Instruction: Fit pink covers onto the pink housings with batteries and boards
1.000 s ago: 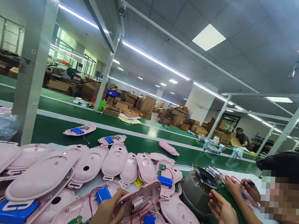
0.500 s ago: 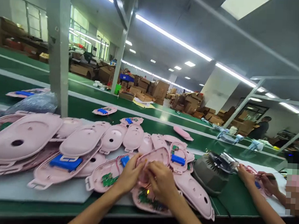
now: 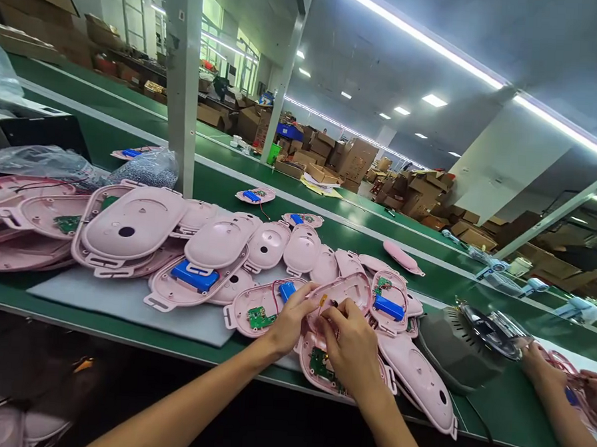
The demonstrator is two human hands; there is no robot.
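Note:
My left hand (image 3: 293,322) grips the left edge of a raised pink plastic shell (image 3: 349,291), its hollow side toward me. Inside that shell, my right hand (image 3: 354,350) has thumb and fingers pinched together near a thin orange strip (image 3: 323,301). What the pinch holds is too small to make out. Below the hands lies another pink shell half (image 3: 337,385) with a green circuit board (image 3: 318,362) and a small glowing light, partly covered by my right hand. To the left sits an open shell with a green board (image 3: 260,317) and a blue battery pack (image 3: 287,291).
Several pink shells (image 3: 133,225) are piled leftward on a grey foam sheet (image 3: 173,322). A dark grey fan-like appliance (image 3: 459,345) stands to the right, beside a co-worker's hands (image 3: 546,370). A metal post (image 3: 180,84) rises behind the piles. Shell parts lie on the green bench (image 3: 300,200).
The view has swung left, so the bench contents appear farther right. My hands stay at the same shell, and the orange strip between them shows more clearly.

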